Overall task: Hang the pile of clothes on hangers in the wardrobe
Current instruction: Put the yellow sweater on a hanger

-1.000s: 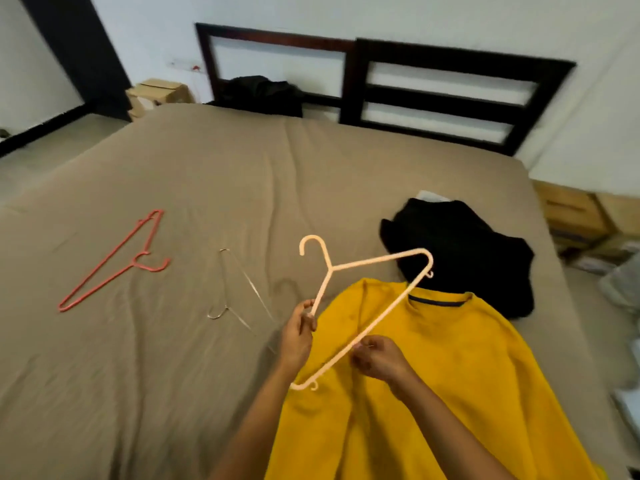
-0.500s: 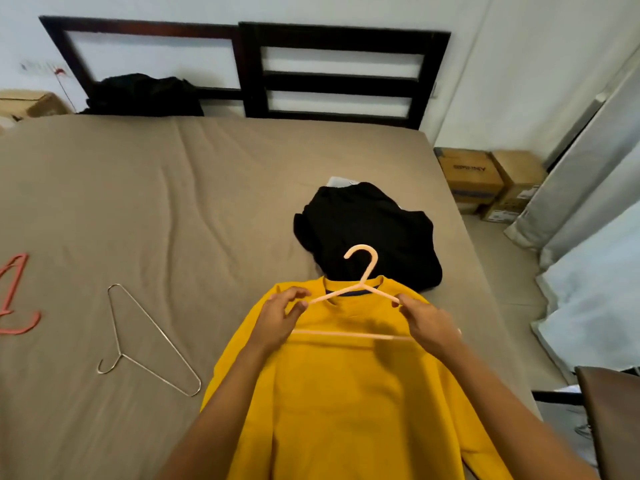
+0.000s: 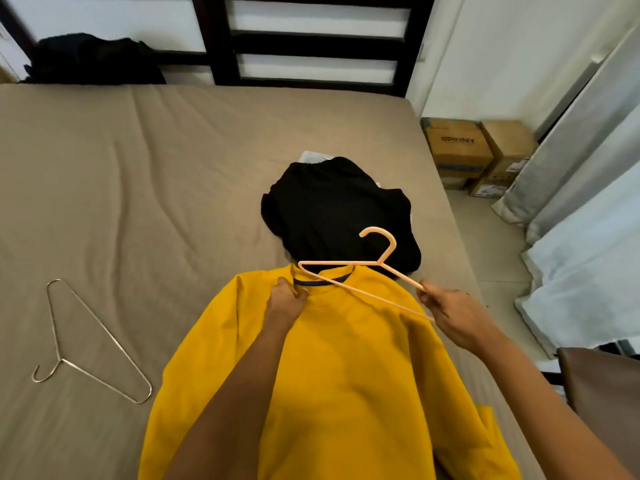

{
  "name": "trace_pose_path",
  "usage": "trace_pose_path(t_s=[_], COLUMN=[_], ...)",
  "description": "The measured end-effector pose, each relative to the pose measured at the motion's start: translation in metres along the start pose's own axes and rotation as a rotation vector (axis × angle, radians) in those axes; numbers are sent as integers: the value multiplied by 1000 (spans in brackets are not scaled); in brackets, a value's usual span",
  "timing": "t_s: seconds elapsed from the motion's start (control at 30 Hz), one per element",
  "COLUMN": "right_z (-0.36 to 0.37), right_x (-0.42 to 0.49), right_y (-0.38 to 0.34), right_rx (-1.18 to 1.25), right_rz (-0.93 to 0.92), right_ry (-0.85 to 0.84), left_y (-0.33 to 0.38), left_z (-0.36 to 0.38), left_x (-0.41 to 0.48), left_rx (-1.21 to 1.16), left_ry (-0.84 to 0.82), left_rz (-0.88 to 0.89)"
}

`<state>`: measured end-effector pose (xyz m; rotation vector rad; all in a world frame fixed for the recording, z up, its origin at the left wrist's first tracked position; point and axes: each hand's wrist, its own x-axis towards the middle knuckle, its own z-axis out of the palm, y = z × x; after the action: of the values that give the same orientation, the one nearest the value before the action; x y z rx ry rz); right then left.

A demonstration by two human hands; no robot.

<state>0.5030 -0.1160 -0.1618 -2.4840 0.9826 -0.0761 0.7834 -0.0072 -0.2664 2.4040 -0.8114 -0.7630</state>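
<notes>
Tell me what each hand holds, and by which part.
Left hand pinches the yellow sweatshirt at its collar edge; right hand grips the peach hanger at its right shoulder end.

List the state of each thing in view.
Sweatshirt: flat on bed, unhung.
Left hand: pinching sweatshirt collar.
Peach hanger: off the bed, one end over collar.
Right hand: gripping hanger's other end.
Wire hanger: lying on bed, unused.
Black clothes: heaped on bed, unhung.
Boxes: closed.
</notes>
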Motion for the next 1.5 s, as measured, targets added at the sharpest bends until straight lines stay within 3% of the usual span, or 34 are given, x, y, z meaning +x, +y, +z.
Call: trace_pose_path(t_s=[0.2, 0.33, 0.53, 0.73, 0.87, 0.93, 1.0, 1.07, 1.13, 1.17, 1.3, 1.5], right_z=[-13, -15, -12, -10, 1, 11, 18, 20, 23, 26, 49, 90], right_x=[1, 2, 11, 39, 61, 65, 65, 66, 68, 69, 69, 63], right_y=[3, 4, 5, -26, -57, -68, -78, -89, -101, -107, -128, -144], right_rx=[161, 300, 250, 274, 290, 419, 492, 509, 473, 433, 410, 259], right_rz=[-12, 0, 38, -21, -69, -76, -81, -115, -156, -180, -182, -136], right_ry=[-92, -125, -197, -433, -483, -496, -508, -517, -493, -467, -445, -709], left_y=[4, 12, -2, 3, 4, -9, -30, -46, -54, -56, -59, -58], left_z=[20, 8, 6, 0, -24, -54, -92, -128, -147, -150, -151, -133], left_x=[16, 9, -22, -59, -87, -90, -81, -71, -66, -67, -88, -121], left_rx=[-79, -288, -385, -345, -383, -233, 68, 304, 259, 212, 116, 258], left_ry=[161, 317, 458, 339, 214, 309, 447, 273, -14, -81, -41, -12], left_rz=[-148, -181, -18, 304, 436, 509, 519, 520, 491, 475, 549, 603])
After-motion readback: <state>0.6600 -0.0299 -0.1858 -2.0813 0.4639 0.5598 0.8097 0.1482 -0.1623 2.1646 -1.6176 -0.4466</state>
